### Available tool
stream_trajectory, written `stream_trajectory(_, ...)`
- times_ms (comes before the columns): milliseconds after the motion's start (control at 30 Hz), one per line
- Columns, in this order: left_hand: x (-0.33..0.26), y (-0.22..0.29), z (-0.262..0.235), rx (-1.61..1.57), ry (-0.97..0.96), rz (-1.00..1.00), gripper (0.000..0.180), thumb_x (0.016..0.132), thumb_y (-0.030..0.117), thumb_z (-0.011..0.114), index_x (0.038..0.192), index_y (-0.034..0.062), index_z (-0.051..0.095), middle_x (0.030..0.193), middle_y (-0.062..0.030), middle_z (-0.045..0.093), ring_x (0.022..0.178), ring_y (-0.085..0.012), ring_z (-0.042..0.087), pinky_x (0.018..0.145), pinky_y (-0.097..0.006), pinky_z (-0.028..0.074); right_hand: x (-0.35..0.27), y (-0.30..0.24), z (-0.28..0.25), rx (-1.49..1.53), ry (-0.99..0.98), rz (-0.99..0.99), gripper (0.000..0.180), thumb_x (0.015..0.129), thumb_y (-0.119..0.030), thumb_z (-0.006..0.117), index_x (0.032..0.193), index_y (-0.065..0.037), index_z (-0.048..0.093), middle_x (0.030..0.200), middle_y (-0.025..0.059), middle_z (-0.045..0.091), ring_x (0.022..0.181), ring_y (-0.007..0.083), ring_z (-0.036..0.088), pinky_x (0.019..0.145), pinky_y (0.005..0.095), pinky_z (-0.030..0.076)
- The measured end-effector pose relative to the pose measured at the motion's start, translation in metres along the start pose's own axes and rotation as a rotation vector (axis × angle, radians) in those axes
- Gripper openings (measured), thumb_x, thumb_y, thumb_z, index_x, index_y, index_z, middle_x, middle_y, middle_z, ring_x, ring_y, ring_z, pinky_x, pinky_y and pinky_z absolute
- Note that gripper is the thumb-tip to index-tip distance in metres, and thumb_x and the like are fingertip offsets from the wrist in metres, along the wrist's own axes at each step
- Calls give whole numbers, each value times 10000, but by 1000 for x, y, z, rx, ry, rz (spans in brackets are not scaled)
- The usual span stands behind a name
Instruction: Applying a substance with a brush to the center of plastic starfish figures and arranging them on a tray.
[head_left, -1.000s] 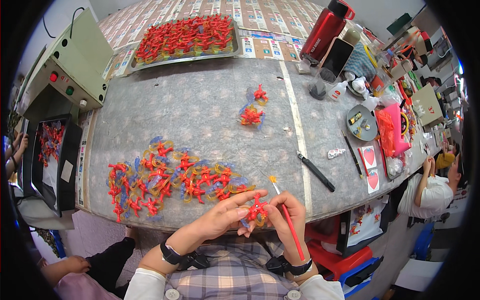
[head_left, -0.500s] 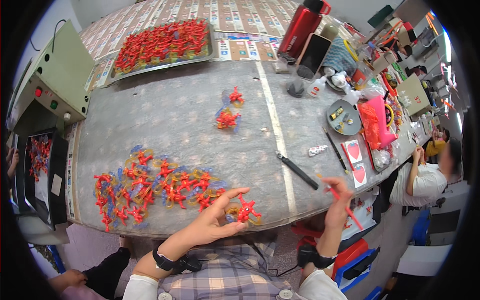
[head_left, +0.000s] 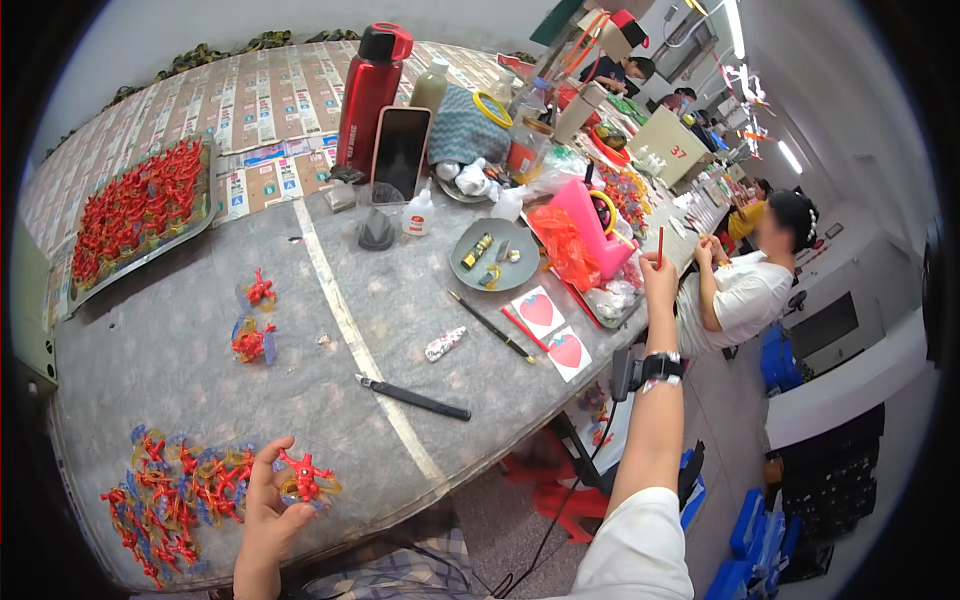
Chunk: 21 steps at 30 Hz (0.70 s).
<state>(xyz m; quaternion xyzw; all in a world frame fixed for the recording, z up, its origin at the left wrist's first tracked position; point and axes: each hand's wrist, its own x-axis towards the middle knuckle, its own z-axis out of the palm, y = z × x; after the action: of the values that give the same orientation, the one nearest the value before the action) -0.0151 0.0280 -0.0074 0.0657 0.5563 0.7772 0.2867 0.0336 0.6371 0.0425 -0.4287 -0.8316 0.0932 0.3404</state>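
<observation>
My left hand [head_left: 265, 510] pinches a small red flower-shaped ornament [head_left: 305, 476] with a yellow ring, just above the table's near edge. Beside it on the left lies a heap of several similar red ornaments [head_left: 170, 495] with blue and yellow bits. My right hand [head_left: 658, 285] is raised past the table's right edge, arm stretched out, and holds a thin red stick [head_left: 660, 247] upright. A black watch [head_left: 657, 368] is on that wrist.
A black pen-like tool [head_left: 412, 397] and a thin brush [head_left: 492, 327] lie mid-table. Two heart cards [head_left: 552, 330], a grey dish [head_left: 494, 254], pink bag [head_left: 585, 235], red bottle [head_left: 367, 95], phone [head_left: 400, 152], a tray of red ornaments [head_left: 135, 215]. A seated person [head_left: 745, 275] works at right.
My right hand has left the ornament and swung out to the right and up with the red stick. My left hand stays on the ornament. My head has turned to the right.
</observation>
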Motion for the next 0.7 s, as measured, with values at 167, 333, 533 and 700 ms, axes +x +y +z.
stream_trajectory(167,2,3,-5,0,45,-13,897,669,325,793,1353,47,284,942,-100,615,786,-162,621,651,-252,500,54,18,25,-208,19,-91,208,766,-219,594,844,-51,690,779,202,656,729,358,644,666,440,491)
stream_trajectory(333,1,24,-13,-4,45,-62,737,779,117,707,1370,69,270,1023,-97,586,884,-146,598,756,-251,479,90,51,59,-322,-154,-199,199,787,-173,537,842,-34,668,762,212,649,748,377,640,593,460,476)
stream_trajectory(533,7,19,-12,65,-67,21,666,856,158,650,1390,107,254,1051,-64,537,880,-86,521,673,-238,450,136,95,93,-261,-182,-233,254,681,-172,708,808,25,610,715,195,615,678,343,592,643,418,465)
stream_trajectory(700,7,12,-12,114,-89,-12,673,880,198,622,1414,151,214,1027,-38,563,786,-60,488,636,-206,400,139,97,105,-85,-155,-292,243,710,-151,683,833,41,599,737,194,609,676,324,583,647,408,460)
